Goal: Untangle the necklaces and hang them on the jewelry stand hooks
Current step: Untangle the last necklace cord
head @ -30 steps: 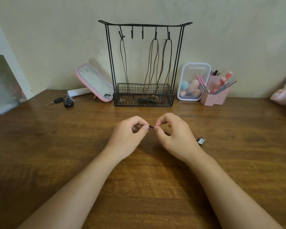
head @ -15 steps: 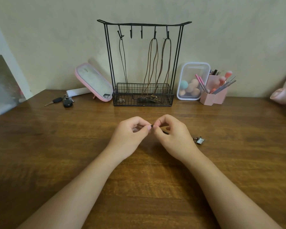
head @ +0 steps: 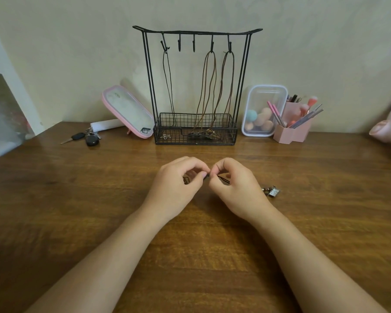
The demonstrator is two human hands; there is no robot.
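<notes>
Wooden desk [head: 54,188] against a beige wall [head: 325,41]; jewelry stand [head: 196,32] at its back edge, pink mirror [head: 128,110] beside. Mid-desk, left hand [head: 176,188] and right hand [head: 237,190] pinch a black cord necklace [head: 224,180], pendant [head: 272,192] lying rightward.

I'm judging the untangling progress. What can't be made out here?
All in the head view:
- The cord and its state between the fingertips: covered by the left hand and right hand pinching it.
- The pendant on the table: too small to read.
- Pieces in the stand's basket: blurred behind wire mesh.
- The pink object at right: cut by the frame edge.
</notes>
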